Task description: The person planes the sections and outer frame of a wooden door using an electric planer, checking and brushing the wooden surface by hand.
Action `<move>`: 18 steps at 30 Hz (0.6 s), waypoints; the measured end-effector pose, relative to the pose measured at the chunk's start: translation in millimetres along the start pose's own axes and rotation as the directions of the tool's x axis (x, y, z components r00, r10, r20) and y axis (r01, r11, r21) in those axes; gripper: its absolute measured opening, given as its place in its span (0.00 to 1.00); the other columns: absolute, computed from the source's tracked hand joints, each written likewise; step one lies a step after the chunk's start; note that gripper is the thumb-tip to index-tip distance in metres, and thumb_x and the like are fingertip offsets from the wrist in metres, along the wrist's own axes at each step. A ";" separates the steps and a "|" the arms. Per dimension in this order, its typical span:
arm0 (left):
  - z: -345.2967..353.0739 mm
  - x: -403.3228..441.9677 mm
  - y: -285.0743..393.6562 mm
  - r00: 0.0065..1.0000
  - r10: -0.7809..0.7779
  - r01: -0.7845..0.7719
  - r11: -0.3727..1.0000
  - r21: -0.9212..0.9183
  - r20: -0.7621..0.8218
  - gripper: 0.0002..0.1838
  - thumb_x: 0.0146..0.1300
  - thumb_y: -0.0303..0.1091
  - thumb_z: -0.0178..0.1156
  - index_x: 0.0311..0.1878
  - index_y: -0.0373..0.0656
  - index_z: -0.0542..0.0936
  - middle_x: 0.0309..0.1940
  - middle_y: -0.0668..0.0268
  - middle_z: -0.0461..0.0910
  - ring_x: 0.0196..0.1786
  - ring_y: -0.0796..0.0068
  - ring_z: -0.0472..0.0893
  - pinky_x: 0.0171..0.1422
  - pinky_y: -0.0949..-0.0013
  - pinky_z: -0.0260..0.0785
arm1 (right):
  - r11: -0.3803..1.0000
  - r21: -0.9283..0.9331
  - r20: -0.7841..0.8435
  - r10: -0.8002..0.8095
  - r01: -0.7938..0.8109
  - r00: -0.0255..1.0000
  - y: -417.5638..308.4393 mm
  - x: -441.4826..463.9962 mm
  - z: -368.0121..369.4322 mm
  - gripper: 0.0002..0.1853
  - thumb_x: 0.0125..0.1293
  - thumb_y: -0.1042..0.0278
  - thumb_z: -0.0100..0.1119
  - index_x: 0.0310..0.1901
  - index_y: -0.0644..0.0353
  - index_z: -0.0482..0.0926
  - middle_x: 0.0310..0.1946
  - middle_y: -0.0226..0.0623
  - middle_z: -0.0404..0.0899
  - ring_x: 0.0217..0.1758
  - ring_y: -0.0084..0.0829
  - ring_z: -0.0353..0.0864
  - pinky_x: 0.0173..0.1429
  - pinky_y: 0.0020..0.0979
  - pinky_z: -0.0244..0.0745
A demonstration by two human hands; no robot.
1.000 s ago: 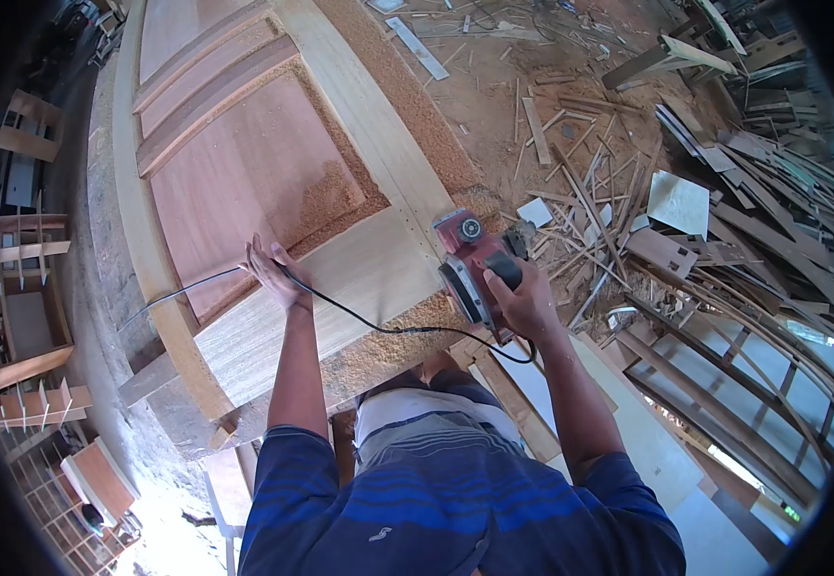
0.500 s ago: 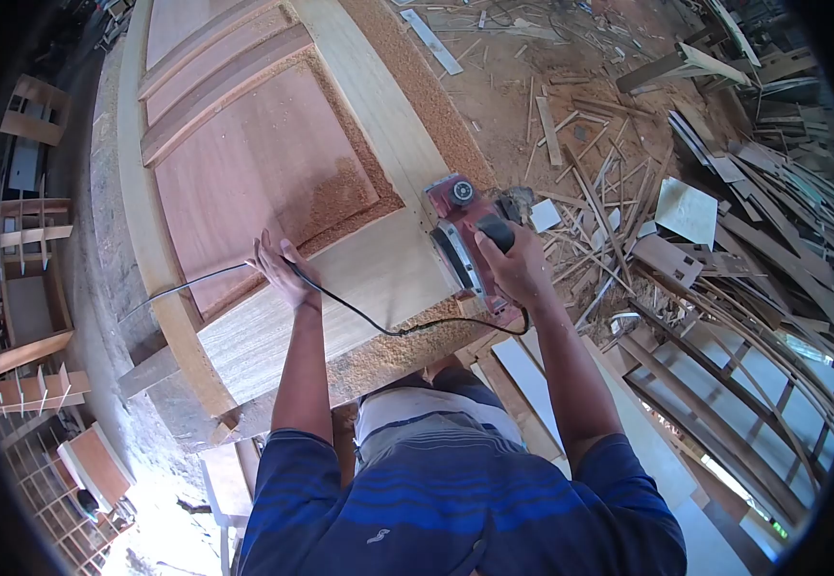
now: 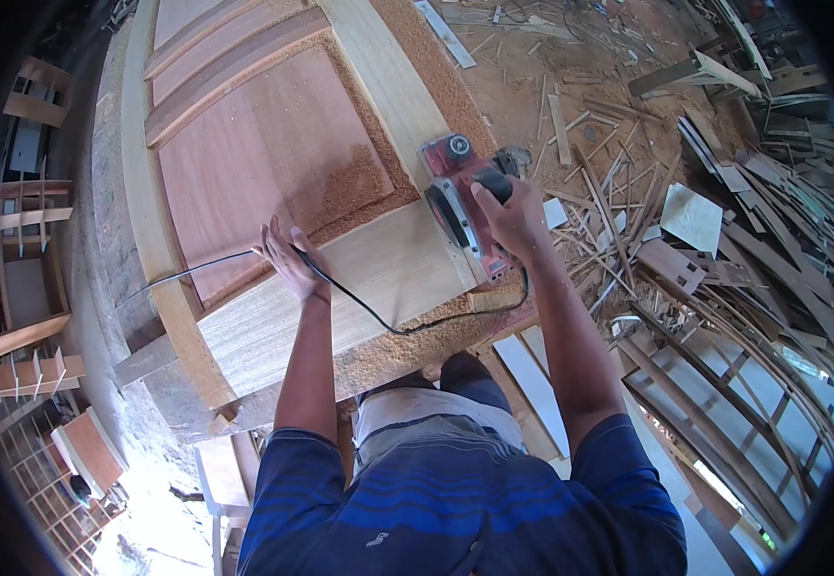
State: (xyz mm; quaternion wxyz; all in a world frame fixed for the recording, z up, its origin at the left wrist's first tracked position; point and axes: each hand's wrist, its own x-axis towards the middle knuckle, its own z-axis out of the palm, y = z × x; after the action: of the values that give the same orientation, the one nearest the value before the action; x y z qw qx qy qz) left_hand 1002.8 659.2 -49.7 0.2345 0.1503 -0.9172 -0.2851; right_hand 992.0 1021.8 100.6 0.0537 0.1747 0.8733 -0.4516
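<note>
My right hand (image 3: 515, 216) is wrapped round the black rear handle of a red electric planer (image 3: 467, 197). The planer rests on the right end of the door's pale bottom rail, near the corner with the right stile. Above the panelled wooden door (image 3: 340, 274), my left hand (image 3: 294, 267) has its fingers partly extended, with the black power cord (image 3: 355, 300) running through it between thumb and fingers. From there the cord sags along the door's near edge and loops up to the back of the planer.
Wood shavings (image 3: 436, 67) cover the workbench beside the door and fill its panel grooves. Offcuts (image 3: 619, 163) and stacked boards (image 3: 772, 221) litter the ground on the right. Wooden frames (image 3: 28, 288) stand at the left. A small block (image 3: 494, 300) lies by the near corner.
The planer and my right hand have moved slightly away from me along the door's right side. My left hand stays about where it was, with the cord still in it.
</note>
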 end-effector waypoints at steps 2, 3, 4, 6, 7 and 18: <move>1.5 -0.4 -2.2 1.000 -0.002 0.002 1.000 0.012 -0.004 0.30 0.89 0.51 0.48 0.79 0.36 0.73 0.77 0.46 0.76 0.87 0.44 0.66 0.97 0.33 0.39 | 1.000 -0.011 0.001 -0.008 0.008 1.000 -1.7 11.5 5.2 0.25 0.75 0.46 0.70 0.48 0.66 0.90 0.38 0.58 0.91 0.46 0.57 0.94 0.53 0.49 0.85; 2.9 -0.4 -3.9 1.000 0.001 -0.001 1.000 0.022 -0.008 0.30 0.90 0.51 0.47 0.79 0.37 0.74 0.78 0.48 0.76 0.87 0.46 0.67 0.97 0.34 0.39 | 1.000 -0.018 0.004 -0.016 0.017 1.000 -7.1 16.9 5.6 0.25 0.75 0.45 0.70 0.48 0.65 0.91 0.39 0.58 0.92 0.47 0.57 0.94 0.54 0.50 0.85; 4.4 -0.5 -5.1 1.000 0.004 -0.003 0.999 0.033 -0.013 0.29 0.90 0.51 0.47 0.78 0.38 0.74 0.78 0.50 0.76 0.87 0.47 0.67 0.97 0.34 0.39 | 0.999 -0.024 0.006 -0.027 0.027 1.000 -11.1 22.9 6.4 0.25 0.75 0.45 0.69 0.48 0.64 0.91 0.40 0.58 0.92 0.48 0.58 0.93 0.55 0.50 0.85; 6.0 -0.6 -5.9 1.000 0.016 -0.015 0.999 0.032 -0.019 0.29 0.90 0.50 0.47 0.79 0.38 0.74 0.78 0.50 0.76 0.86 0.47 0.67 0.97 0.34 0.39 | 0.998 -0.018 0.016 -0.059 0.059 0.998 -15.6 36.7 9.9 0.24 0.75 0.45 0.68 0.49 0.62 0.92 0.41 0.58 0.92 0.49 0.59 0.93 0.56 0.51 0.85; 5.5 -0.3 -6.1 0.999 0.022 -0.021 0.999 0.033 -0.025 0.29 0.90 0.50 0.47 0.79 0.39 0.73 0.78 0.50 0.77 0.86 0.47 0.68 0.97 0.34 0.39 | 0.997 -0.014 0.022 -0.078 0.078 0.997 -18.3 44.0 11.9 0.24 0.75 0.45 0.68 0.50 0.61 0.92 0.42 0.58 0.92 0.49 0.59 0.93 0.56 0.52 0.85; 2.4 0.7 -4.0 0.998 0.025 -0.025 1.000 -0.007 -0.060 0.26 0.86 0.38 0.53 0.81 0.39 0.71 0.78 0.51 0.77 0.85 0.47 0.71 0.97 0.35 0.42 | 0.990 -0.015 0.087 -0.142 0.143 0.986 -43.6 125.0 35.6 0.21 0.75 0.44 0.66 0.50 0.54 0.94 0.43 0.58 0.93 0.52 0.61 0.93 0.57 0.52 0.86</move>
State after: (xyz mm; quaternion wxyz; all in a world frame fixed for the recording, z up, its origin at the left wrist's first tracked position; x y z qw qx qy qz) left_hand 1001.5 656.9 -53.6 0.2659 0.1464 -0.9105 -0.2808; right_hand 857.6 1002.0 81.9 0.0605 0.0916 0.8853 -0.4519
